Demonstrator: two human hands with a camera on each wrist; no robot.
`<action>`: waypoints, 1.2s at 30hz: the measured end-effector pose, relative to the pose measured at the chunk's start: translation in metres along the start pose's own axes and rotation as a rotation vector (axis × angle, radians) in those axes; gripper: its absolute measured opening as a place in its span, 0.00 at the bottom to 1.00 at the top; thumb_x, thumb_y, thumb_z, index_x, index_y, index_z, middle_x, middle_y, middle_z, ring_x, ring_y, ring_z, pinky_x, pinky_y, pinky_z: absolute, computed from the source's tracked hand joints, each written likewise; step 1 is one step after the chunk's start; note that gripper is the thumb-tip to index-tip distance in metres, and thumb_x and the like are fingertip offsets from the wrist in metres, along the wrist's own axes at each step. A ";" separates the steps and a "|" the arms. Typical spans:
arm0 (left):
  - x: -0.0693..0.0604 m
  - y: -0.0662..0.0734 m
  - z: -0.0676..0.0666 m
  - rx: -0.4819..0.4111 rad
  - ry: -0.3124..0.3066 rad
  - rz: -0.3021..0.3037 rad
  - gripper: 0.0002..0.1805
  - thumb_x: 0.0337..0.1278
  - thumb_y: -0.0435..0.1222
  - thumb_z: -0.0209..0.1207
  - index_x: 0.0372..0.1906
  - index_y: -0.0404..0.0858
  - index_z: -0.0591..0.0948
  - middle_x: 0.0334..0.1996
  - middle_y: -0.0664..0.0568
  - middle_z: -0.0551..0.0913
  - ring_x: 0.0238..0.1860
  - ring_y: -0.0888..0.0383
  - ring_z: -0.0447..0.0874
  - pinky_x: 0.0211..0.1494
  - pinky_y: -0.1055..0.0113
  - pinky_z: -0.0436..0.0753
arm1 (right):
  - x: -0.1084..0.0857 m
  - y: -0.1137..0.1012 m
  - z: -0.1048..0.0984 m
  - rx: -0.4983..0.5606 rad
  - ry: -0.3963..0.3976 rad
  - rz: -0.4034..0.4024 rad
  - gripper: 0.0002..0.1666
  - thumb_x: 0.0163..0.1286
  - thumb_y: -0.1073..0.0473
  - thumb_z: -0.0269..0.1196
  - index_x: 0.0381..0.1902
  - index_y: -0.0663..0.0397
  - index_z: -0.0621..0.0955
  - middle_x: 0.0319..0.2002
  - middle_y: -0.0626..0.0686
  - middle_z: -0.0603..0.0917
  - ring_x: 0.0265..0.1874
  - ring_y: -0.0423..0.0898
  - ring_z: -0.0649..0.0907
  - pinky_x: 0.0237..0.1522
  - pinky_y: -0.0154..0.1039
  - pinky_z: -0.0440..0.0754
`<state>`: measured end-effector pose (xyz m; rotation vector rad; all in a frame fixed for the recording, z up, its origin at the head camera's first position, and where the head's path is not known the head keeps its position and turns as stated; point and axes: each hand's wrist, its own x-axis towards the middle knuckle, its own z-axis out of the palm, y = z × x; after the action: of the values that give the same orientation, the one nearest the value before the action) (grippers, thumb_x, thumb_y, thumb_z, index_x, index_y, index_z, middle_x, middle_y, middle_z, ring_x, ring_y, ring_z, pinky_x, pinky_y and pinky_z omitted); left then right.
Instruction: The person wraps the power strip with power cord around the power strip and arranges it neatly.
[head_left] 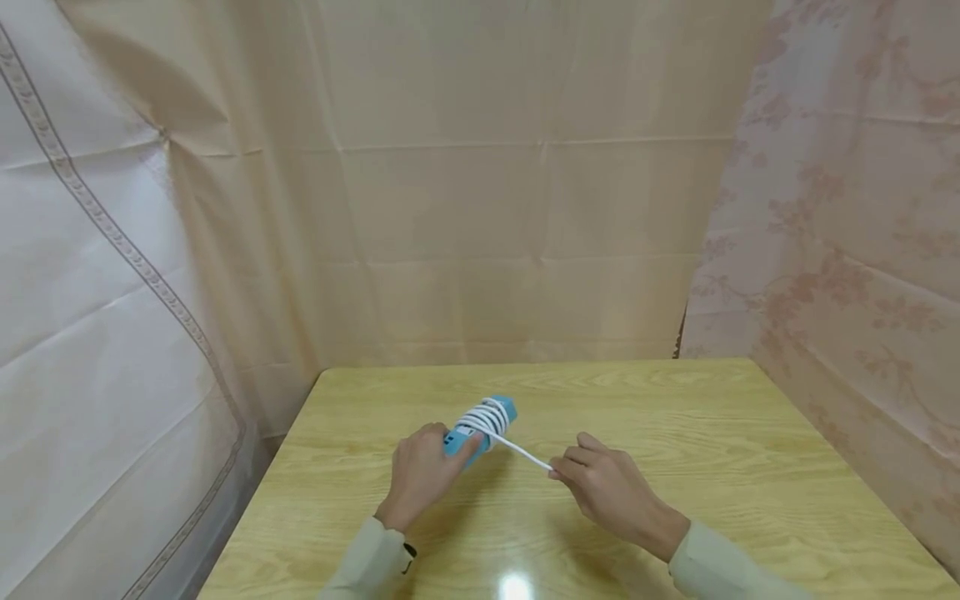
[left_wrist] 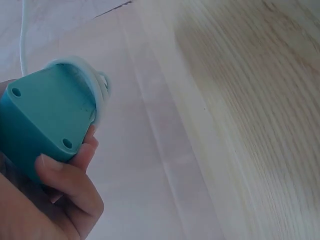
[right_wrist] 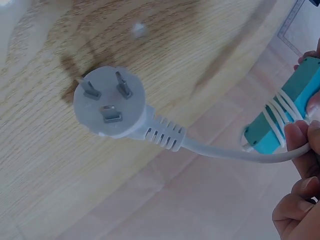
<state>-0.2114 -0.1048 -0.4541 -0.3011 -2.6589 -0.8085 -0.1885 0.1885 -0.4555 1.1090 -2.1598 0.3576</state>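
Note:
A blue power strip [head_left: 459,440] is held above the table in my left hand [head_left: 426,468], its thumb lying across the socket face. Several turns of white cord [head_left: 486,418] are wound round its far half. From the windings the cord runs taut to my right hand [head_left: 611,492], which pinches it between thumb and fingertips. Beyond that pinch, in the right wrist view, a short tail of cord ends in a white three-pin plug [right_wrist: 110,102]. In the left wrist view my curled fingers [left_wrist: 75,185] grip the teal casing [left_wrist: 50,110] near its end.
Under both hands is a wood-grain table [head_left: 360,400]. A beige cloth [head_left: 510,208] hangs behind it, with a white curtain [head_left: 97,317] at the left and a flowered one [head_left: 847,250] at the right. Light glares off the table's near part.

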 end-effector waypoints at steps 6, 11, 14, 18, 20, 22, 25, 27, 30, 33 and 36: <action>0.001 0.002 -0.004 -0.114 -0.035 -0.010 0.29 0.66 0.63 0.59 0.29 0.40 0.81 0.20 0.59 0.74 0.18 0.63 0.69 0.21 0.67 0.69 | -0.001 0.003 0.000 0.033 -0.001 0.052 0.05 0.64 0.60 0.73 0.37 0.54 0.90 0.29 0.41 0.86 0.26 0.35 0.66 0.24 0.21 0.66; 0.001 0.004 -0.005 -0.204 -0.052 -0.037 0.32 0.66 0.65 0.57 0.34 0.37 0.83 0.23 0.57 0.78 0.20 0.61 0.73 0.23 0.66 0.73 | -0.001 0.002 0.001 0.041 0.004 0.061 0.05 0.62 0.61 0.74 0.37 0.53 0.90 0.29 0.41 0.86 0.26 0.34 0.66 0.23 0.22 0.66; 0.001 0.005 -0.006 -0.232 -0.062 -0.056 0.32 0.66 0.65 0.57 0.33 0.38 0.83 0.23 0.56 0.78 0.20 0.61 0.73 0.23 0.66 0.74 | -0.002 0.001 0.002 0.048 0.004 0.055 0.05 0.63 0.60 0.74 0.36 0.53 0.90 0.29 0.41 0.86 0.26 0.34 0.66 0.24 0.21 0.66; -0.001 0.008 -0.007 -0.271 -0.078 -0.080 0.32 0.66 0.65 0.58 0.33 0.38 0.83 0.23 0.55 0.78 0.22 0.60 0.74 0.24 0.65 0.75 | -0.005 -0.001 0.007 0.060 -0.002 0.048 0.04 0.65 0.58 0.73 0.36 0.52 0.90 0.28 0.40 0.86 0.26 0.33 0.67 0.24 0.20 0.66; -0.002 0.009 -0.007 -0.296 -0.087 -0.088 0.32 0.66 0.65 0.58 0.34 0.37 0.83 0.24 0.55 0.79 0.23 0.60 0.75 0.25 0.65 0.76 | -0.006 -0.002 0.009 0.065 -0.004 0.046 0.04 0.65 0.58 0.72 0.36 0.51 0.90 0.28 0.39 0.85 0.26 0.33 0.67 0.24 0.20 0.66; -0.003 0.011 -0.008 -0.324 -0.095 -0.097 0.32 0.66 0.65 0.58 0.35 0.36 0.84 0.25 0.54 0.80 0.24 0.59 0.76 0.25 0.64 0.77 | -0.008 -0.003 0.011 0.073 -0.007 0.044 0.04 0.65 0.58 0.72 0.37 0.52 0.90 0.28 0.39 0.85 0.26 0.33 0.68 0.24 0.20 0.67; -0.004 0.013 -0.007 -0.357 -0.106 -0.113 0.33 0.65 0.65 0.58 0.36 0.36 0.84 0.26 0.53 0.81 0.24 0.59 0.77 0.25 0.64 0.78 | -0.009 -0.006 0.013 0.081 -0.011 0.039 0.04 0.64 0.60 0.73 0.37 0.51 0.90 0.28 0.40 0.85 0.26 0.33 0.69 0.25 0.20 0.69; -0.004 0.014 -0.006 -0.379 -0.116 -0.116 0.33 0.65 0.65 0.58 0.37 0.35 0.84 0.25 0.53 0.81 0.23 0.59 0.78 0.25 0.64 0.78 | -0.009 -0.007 0.014 0.083 -0.015 0.035 0.05 0.62 0.61 0.74 0.37 0.51 0.90 0.29 0.40 0.85 0.27 0.34 0.69 0.24 0.20 0.69; -0.005 0.016 -0.006 -0.410 -0.130 -0.114 0.33 0.66 0.65 0.58 0.37 0.35 0.85 0.25 0.54 0.81 0.22 0.59 0.78 0.25 0.64 0.79 | -0.010 -0.009 0.016 0.078 -0.023 0.032 0.07 0.60 0.63 0.74 0.38 0.50 0.89 0.30 0.40 0.86 0.26 0.34 0.70 0.24 0.20 0.70; -0.005 0.018 -0.005 -0.442 -0.150 -0.101 0.33 0.67 0.64 0.58 0.38 0.34 0.85 0.26 0.53 0.82 0.23 0.59 0.79 0.25 0.64 0.79 | -0.013 -0.009 0.018 0.077 -0.027 0.027 0.09 0.60 0.64 0.73 0.39 0.50 0.89 0.32 0.40 0.86 0.27 0.34 0.71 0.25 0.20 0.70; -0.005 0.020 -0.005 -0.482 -0.176 -0.093 0.33 0.68 0.62 0.58 0.40 0.33 0.85 0.26 0.52 0.82 0.23 0.59 0.79 0.24 0.64 0.80 | -0.015 -0.010 0.021 0.078 -0.025 0.021 0.10 0.60 0.63 0.73 0.40 0.49 0.89 0.32 0.40 0.85 0.27 0.34 0.71 0.25 0.20 0.71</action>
<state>-0.1996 -0.0915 -0.4422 -0.3821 -2.6169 -1.5174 -0.1841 0.1809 -0.4812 1.1400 -2.1975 0.4433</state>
